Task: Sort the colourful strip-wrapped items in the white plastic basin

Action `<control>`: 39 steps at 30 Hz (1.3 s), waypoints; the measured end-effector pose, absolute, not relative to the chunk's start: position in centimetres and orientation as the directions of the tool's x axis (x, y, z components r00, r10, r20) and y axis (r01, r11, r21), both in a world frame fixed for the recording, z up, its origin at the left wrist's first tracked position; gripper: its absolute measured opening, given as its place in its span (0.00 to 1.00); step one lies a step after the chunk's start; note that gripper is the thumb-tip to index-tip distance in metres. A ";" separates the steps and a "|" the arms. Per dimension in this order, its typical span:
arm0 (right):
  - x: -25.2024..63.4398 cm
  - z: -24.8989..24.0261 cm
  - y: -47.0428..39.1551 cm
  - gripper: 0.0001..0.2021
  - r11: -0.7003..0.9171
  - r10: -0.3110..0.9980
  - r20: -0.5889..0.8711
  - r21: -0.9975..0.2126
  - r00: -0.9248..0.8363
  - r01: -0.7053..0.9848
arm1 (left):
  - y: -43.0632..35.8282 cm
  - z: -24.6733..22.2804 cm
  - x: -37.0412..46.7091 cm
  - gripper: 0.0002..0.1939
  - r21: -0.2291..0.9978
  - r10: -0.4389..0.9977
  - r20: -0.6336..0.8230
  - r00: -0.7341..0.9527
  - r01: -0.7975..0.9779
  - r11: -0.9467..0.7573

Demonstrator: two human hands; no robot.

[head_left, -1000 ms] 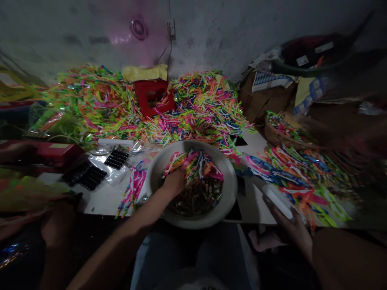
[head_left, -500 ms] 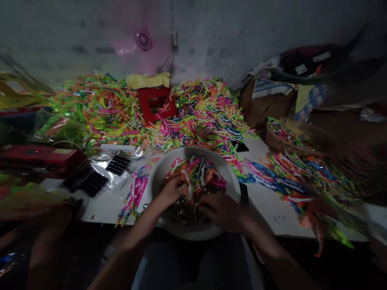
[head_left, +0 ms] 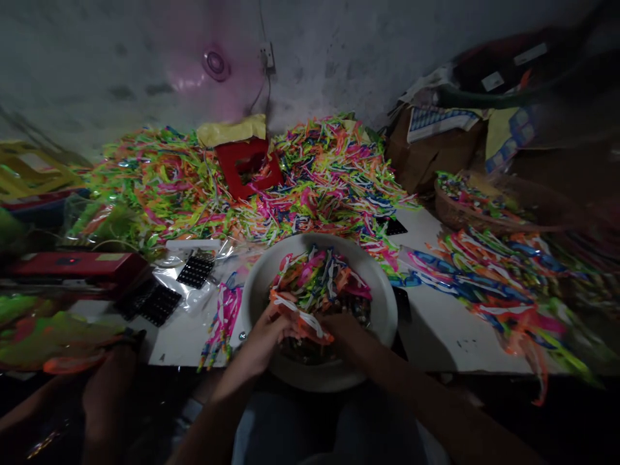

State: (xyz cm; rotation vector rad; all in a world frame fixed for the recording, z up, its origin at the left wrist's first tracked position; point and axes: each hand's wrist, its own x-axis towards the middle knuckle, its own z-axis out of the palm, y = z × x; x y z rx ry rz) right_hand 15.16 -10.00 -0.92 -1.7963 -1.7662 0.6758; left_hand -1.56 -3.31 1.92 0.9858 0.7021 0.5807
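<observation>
A white basin [head_left: 252, 284] in front of me holds brightly coloured plastic pieces [head_left: 314, 278] at its far side and many small shiny parts [head_left: 356, 307] nearer. My left hand [head_left: 271, 329], closed, grips an orange-and-white plastic piece [head_left: 303, 316] over the basin's near half. This piece is long and thin, slanting down to the right. My right hand [head_left: 343, 332] reaches into the basin close to the piece's right end. Its fingers are dark and mostly hidden, so what they hold does not show.
Heaped plastic pieces [head_left: 165, 181] lie along the wall around a red stool [head_left: 249, 168]. To the right are a basket [head_left: 484, 216] and more pieces [head_left: 489, 271]. At left, another person's hand [head_left: 113, 368] is beside a red box [head_left: 82, 268] and black trays [head_left: 159, 303].
The orange-and-white piece in my left hand has tilted from upright to slanting and come nearer me. My right hand has moved in beside its lower end. The view has shifted slightly.
</observation>
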 end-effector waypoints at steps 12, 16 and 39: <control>16.4 -0.1 -10.0 0.13 -0.020 0.987 0.050 -0.904 0.152 0.427 | -1.8 2.0 -2.2 0.28 0.700 0.406 -0.328 0.853 -0.069 0.710; 16.8 -0.2 -9.7 0.16 -0.017 0.966 0.087 -0.918 0.243 0.396 | -1.8 2.5 -2.1 0.20 0.688 0.378 -0.358 0.854 -0.033 0.725; 13.3 0.0 -13.8 0.09 0.031 0.943 0.175 -0.893 0.284 0.450 | -4.3 0.9 0.4 0.14 0.855 0.820 -0.317 0.476 -0.230 0.464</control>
